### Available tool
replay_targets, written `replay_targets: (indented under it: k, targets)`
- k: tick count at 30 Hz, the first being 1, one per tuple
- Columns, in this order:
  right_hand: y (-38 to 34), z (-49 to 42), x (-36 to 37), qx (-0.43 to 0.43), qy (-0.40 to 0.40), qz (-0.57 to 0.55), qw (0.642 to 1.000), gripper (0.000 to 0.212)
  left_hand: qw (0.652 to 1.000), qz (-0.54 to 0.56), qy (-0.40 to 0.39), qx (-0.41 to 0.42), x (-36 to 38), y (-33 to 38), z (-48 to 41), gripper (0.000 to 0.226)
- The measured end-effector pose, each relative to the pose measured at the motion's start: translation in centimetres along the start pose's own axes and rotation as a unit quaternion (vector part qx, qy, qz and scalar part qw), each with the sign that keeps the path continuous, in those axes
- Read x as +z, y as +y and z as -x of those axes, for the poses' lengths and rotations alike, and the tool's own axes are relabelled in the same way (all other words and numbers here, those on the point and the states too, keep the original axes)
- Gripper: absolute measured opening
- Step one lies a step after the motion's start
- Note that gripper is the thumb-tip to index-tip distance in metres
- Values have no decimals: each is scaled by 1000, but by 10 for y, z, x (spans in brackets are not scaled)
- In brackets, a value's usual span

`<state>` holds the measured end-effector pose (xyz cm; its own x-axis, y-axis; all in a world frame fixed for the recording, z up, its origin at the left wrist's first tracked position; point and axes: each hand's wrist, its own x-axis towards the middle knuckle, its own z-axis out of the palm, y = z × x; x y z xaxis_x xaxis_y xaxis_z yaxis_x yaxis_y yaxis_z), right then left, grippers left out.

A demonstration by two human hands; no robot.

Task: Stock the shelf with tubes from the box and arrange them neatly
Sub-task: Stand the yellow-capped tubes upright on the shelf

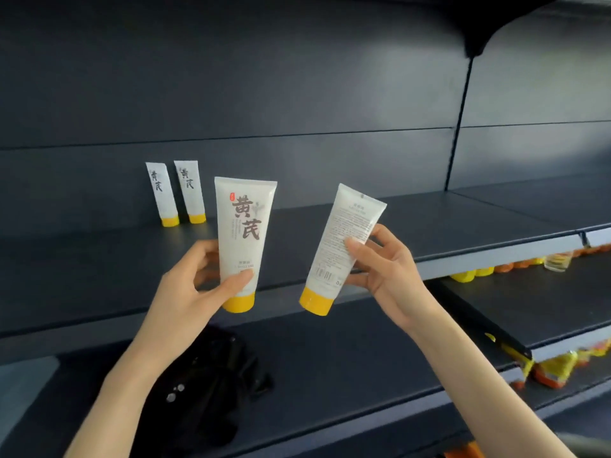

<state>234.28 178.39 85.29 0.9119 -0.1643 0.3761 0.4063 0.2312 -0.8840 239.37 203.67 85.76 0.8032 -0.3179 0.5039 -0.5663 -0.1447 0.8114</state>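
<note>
Head view, both hands raised in front of the dark shelf point(429, 223).

Left hand point(191, 285): fingers clamped on the lower body of the front-facing tube point(243, 223), thumb across its front. The tube is upright with its yellow cap down and its large printed characters toward the camera, held in the air at the near edge of the shelf.

Right hand point(385, 269): fingers clamped on the back-facing tube point(342, 239), thumb on the small-print side. The tube tilts with its top to the right and its yellow cap down and left. It is apart from the front-facing tube.

On the shelf, far left: first shelved tube point(162, 193) and second shelved tube point(190, 190), just beside each other, standing on their yellow caps and leaning back against the rear panel.

Lower shelf point(347, 375): black object point(211, 385), blurred, below the left hand. Right, under the shelf edge: yellow and orange goods point(472, 275) and a clear jar point(558, 261).
</note>
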Motion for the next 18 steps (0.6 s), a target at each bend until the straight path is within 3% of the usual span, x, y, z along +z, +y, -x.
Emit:
replay_targets:
  k: [5, 10, 15, 18]
  targets:
    - [-5, -55, 4, -17, -56, 21, 998, 39, 998, -11, 57, 1, -13, -2, -30, 36]
    - [0, -118, 11, -19, -99, 58, 993, 24, 994, -41, 105, 6, -29, -6, -47, 40]
    - [35, -170, 37, -14, -88, 120, 989, 17, 989, -66, 135, 12, -58, -12, -53, 44]
    - [62, -194, 56, -31, -36, 176, 983, 15, 986, -77, 145, 10, -77, -17, -56, 44]
